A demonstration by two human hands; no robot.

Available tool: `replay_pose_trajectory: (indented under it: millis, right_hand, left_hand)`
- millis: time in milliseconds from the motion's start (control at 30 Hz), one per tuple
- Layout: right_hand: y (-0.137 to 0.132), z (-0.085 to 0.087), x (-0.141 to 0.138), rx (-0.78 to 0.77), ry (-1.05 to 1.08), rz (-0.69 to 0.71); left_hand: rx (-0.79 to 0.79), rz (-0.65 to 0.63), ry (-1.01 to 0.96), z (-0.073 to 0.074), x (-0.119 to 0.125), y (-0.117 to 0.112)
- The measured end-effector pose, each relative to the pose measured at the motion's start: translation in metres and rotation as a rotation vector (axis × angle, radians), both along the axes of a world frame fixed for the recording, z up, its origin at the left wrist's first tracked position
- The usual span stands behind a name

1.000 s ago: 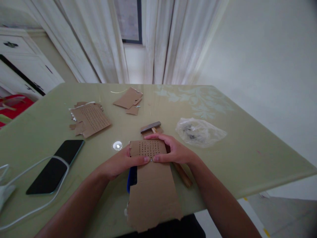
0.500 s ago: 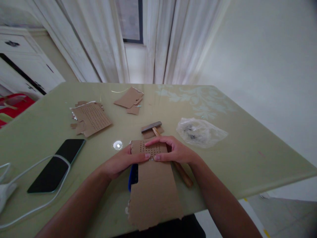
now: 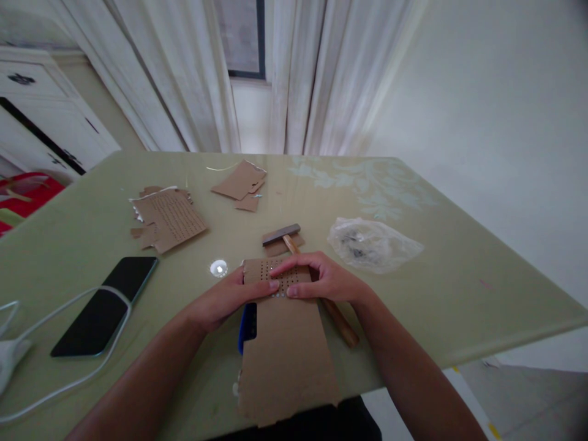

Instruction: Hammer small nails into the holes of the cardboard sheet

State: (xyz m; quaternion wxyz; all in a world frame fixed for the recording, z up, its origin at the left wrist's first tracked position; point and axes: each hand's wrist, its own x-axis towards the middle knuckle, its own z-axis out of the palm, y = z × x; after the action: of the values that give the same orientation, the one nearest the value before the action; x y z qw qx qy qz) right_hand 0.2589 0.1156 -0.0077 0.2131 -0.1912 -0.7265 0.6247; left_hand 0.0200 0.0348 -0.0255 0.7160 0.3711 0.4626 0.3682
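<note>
A strip of brown cardboard with rows of small punched holes lies at the table's front edge. My left hand grips its left side, the thumb flat on top and the other fingers hidden underneath. From the right, my right hand clasps the same piece, with thumb and index finger on the holed part. A few small pale dots show by the thumb tips. A blue-edged dark object peeks out under the cardboard's left side. Beyond and partly beneath my right hand lies a hammer with a wooden handle.
A clear plastic bag with small dark items lies right of the hammer head. At left are a black phone, a white cable and a stack of holed cardboard. More cardboard scraps lie farther back. A shiny round disc sits near my left hand.
My left thumb has shifted slightly up and left, uncovering more pale dots on the cardboard. Both hands keep their hold, and the cardboard has stayed in place.
</note>
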Motion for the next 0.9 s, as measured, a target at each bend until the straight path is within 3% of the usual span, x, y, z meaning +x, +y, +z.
replay_pose_trajectory:
  millis: [367, 900]
  right_hand:
    - [0.003, -0.0081, 0.0011, 0.018, 0.039, 0.017]
    - [0.0016, -0.0057, 0.0012, -0.032, 0.042, 0.021]
  left_hand:
    - [-0.021, -0.014, 0.032, 0.0036, -0.0013, 0.0005]
    - [-0.024, -0.023, 0.028, 0.0048, 0.0002, 0.0001]
